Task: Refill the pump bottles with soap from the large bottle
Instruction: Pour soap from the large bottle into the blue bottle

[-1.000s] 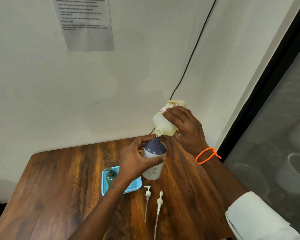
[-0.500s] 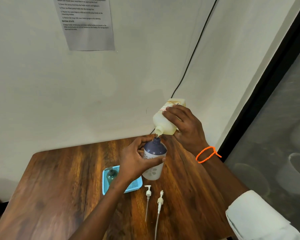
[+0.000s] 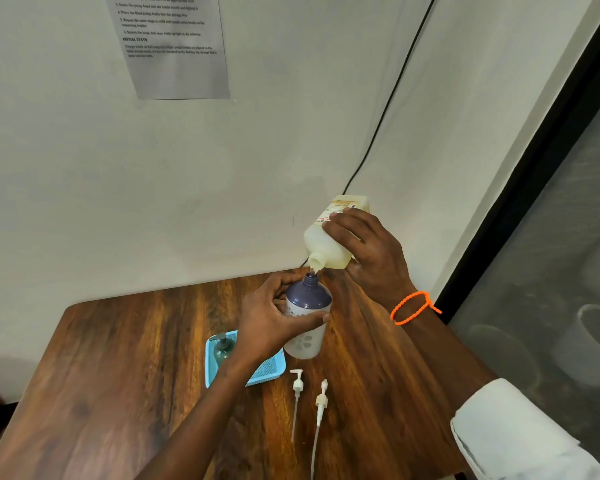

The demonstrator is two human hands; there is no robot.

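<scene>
Soap bottle (image 3: 329, 242) tipped neck-down over the open pump bottle (image 3: 307, 318) near the desk's (image 3: 118, 375) far edge.

From the left: a blue mesh-floored plastic tray (image 3: 267, 370) holds a small dark green pump bottle (image 3: 223, 349), upright, on the glossy wood-grain desk. The left hand (image 3: 267, 323) grips the rounded pump bottle, thumb curled across its pale front and fingers round the back, below the purple shoulder. Two white pump heads (image 3: 298, 382) with long thin tubes lie just nearer on the desk. The right hand (image 3: 371, 251), an orange bracelet (image 3: 413, 308) at its wrist, grips the pale yellow, boxy soap bottle, fingers spread over its label, its spout just above the purple neck.
</scene>
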